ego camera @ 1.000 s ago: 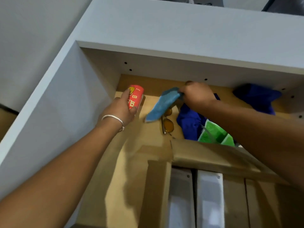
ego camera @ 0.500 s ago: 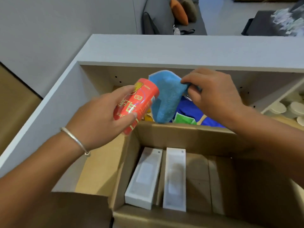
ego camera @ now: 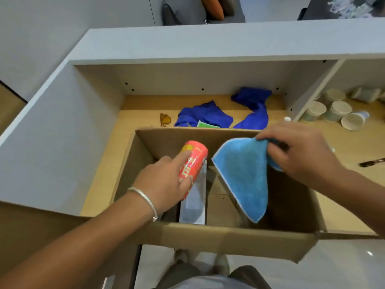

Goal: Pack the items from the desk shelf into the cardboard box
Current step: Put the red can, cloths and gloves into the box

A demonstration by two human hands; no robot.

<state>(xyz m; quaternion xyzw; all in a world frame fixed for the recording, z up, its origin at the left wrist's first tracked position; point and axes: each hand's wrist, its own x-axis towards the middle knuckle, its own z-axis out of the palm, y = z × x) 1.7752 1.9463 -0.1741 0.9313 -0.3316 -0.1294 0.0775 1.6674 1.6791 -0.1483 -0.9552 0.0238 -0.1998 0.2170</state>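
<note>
Carrying both items off the desk shelf [ego camera: 208, 78], the hands now hover over the cardboard box [ego camera: 229, 236]. Left hand [ego camera: 166, 184], fingers curled, grips the red can [ego camera: 194, 161] at 9 o'clock; right hand [ego camera: 298, 153] pinches the light-blue cloth [ego camera: 243, 176] at 3 o'clock. Release apparently follows; blue cloths [ego camera: 208, 115] remain at 12.

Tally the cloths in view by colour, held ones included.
Light blue cloth: 1, held by the right hand over the cardboard box.
Dark blue cloth: 2, one left and one right, both on the shelf.
Total: 3
</note>
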